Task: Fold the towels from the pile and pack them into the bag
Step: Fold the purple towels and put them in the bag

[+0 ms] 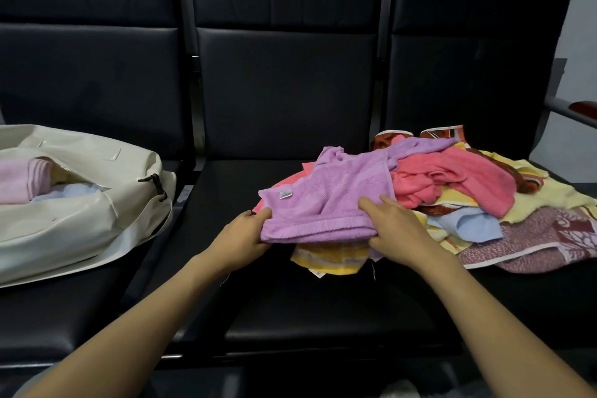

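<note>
- Centre of the frame: both hands are on the purple towel (326,203), which sits on the near-left edge of the towel pile (452,191) on the black bench seats (281,307).
- Left hand (245,236) is closed on the towel's lower-left corner, thumb on top and fingers tucked beneath the thick hem.
- Right hand (397,229) pinches the lower-right edge, thumb lying across the top of the cloth, fingers curled under it.
- The towel looks only partly folded: its near edge is doubled, but the far part trails back, rumpled, into the pile towards upper right.
- Directly beneath it pokes out a yellow striped towel (326,260); the pink towel (452,184) lies touching its right side.
- Left of the frame: the cream bag (84,213) lies on its side, zip open, with a folded pale pink towel (19,178) already inside.
- Risk one, as I read it: lift now and the trailing far end may snag the pink towel and drag it off the heap.
- Risk two: the yellow striped one hangs close to the seat's front edge, so a tug could slide it to the floor.
- Risk three: the loose fold could fall open on the carry across to the bag, since only the near edge is held.
</note>
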The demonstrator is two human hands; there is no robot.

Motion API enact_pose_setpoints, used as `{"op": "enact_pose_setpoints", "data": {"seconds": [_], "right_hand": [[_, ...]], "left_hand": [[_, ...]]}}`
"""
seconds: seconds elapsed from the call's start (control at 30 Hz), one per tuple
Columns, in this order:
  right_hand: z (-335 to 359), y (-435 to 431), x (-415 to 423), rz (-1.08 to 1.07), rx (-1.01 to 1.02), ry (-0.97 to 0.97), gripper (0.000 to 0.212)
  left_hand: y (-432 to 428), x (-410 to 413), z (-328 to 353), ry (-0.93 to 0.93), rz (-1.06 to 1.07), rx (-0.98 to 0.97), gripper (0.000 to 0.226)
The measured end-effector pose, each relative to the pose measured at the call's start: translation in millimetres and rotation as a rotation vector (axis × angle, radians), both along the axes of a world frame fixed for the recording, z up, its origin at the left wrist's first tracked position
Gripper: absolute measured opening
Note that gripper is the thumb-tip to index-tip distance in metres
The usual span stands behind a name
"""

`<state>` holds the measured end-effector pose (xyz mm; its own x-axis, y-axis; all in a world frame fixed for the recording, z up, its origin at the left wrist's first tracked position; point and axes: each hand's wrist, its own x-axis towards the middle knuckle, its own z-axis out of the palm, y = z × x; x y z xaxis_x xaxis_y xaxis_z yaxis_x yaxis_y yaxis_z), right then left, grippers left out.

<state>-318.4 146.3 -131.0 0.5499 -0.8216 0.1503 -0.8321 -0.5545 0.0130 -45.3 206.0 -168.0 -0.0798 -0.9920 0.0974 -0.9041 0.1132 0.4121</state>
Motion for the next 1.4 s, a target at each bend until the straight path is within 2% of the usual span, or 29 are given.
{"op": "enact_pose_setpoints", "data": {"seconds": [0.07,0.13,0.2,0.27,0.33,0.4,0.47,0.5,0.57,0.7,0.77,0.87,0.93,1.0,1.07,1.13,1.2,1.27,1.33,1.4], "right_hand": [[2,3,1,-0.011,-0.037,0.028,0.047],[5,6,-1,0.009,-0.039,0.022,0.043],[7,8,-2,0.037,-0.018,-0.023,0.042],[4,7,-3,0.04,0.005,-0.052,0.044],[1,5,-3,0.014,0.022,0.005,0.044],[2,6,0,-0.007,-0.006,0.074,0.033],[9,10,2,-0.002,-0.021,0.027,0.022],[14,11,2,-0.005,0.005,-0.023,0.018],[30,14,5,-0.019,0.107,-0.131,0.018],[84,19,18,0.028,0.195,-0.255,0.019],[118,21,22,0.046,0.239,-0.272,0.032],[154,21,25,0.147,0.423,-0.285,0.043],[162,16,32,0.131,0.455,-0.218,0.046],[157,6,41,0.086,0.398,-0.151,0.038],[149,-1,54,0.037,0.254,-0.135,0.022],[143,-4,66,-0.048,0.034,-0.204,0.018],[140,-5,75,-0.074,-0.199,-0.27,0.024],[133,-6,82,-0.051,-0.355,-0.298,0.031],[117,-6,85,0.007,-0.43,-0.291,0.032],[96,-4,86,0.03,-0.389,-0.196,0.033]], "left_hand": [[1,-1,2,0.116,0.006,0.038,0.033],[3,-1,4,0.167,0.011,0.076,0.029],[4,-1,4,0.17,0.013,0.089,0.034],[5,2,4,-0.009,0.023,0.028,0.044],[7,4,5,-0.201,0.029,-0.094,0.037],[13,6,12,-0.216,0.017,-0.139,0.041],[24,9,23,0.004,0.026,-0.124,0.042],[30,9,33,0.153,0.057,-0.092,0.032],[40,10,54,0.324,0.11,-0.004,0.012],[50,30,100,0.444,0.079,0.06,0.048],[54,43,128,0.562,0.041,0.082,0.056],[59,57,168,0.575,-0.056,0.227,0.039],[58,61,183,0.422,-0.04,0.327,0.02],[48,64,185,0.173,0.041,0.311,0.015],[35,67,178,-0.016,0.144,0.158,0.016],[27,68,168,-0.036,0.25,-0.105,0.028],[24,68,158,-0.06,0.328,-0.382,0.027],[21,75,143,-0.085,0.341,-0.543,0.029],[23,83,125,-0.062,0.305,-0.548,0.031],[29,88,104,-0.036,0.261,-0.439,0.031]]}}
